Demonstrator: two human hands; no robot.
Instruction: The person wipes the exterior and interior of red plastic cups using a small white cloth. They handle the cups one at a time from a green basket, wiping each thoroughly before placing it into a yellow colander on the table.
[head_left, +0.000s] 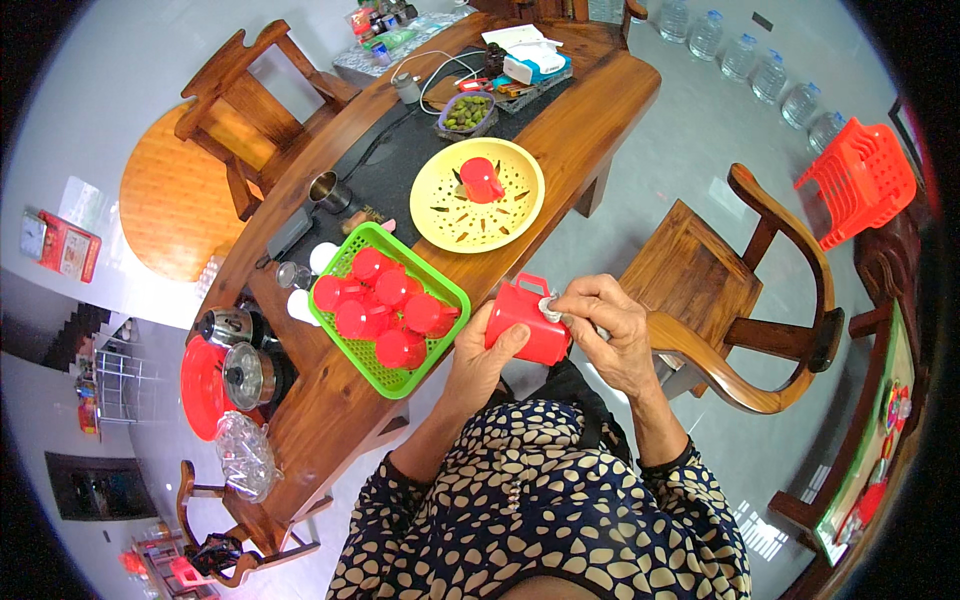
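Note:
My left hand (484, 352) grips a red plastic mug (529, 324) in front of my body, its handle pointing away from me. Pinched in the fingers of my right hand (611, 326) is a small whitish wad (551, 307), perhaps tissue or cloth, which touches the mug's side. Left of the mug, a green plastic basket (386, 388) sits on the wooden table and holds several red mugs (361, 319), which look upside down. Beyond the hands, another red mug (481, 180) lies in a yellow perforated basin (442, 225) among small dark pieces.
Green fruit fills a purple-rimmed basket (467, 112) at the far side. A steel cup (330, 193), glass jar (291, 274) and lidded pot (249, 375) stand along the table (330, 420). A wooden armchair (694, 255) is to my right. Water bottles (769, 77) line the wall.

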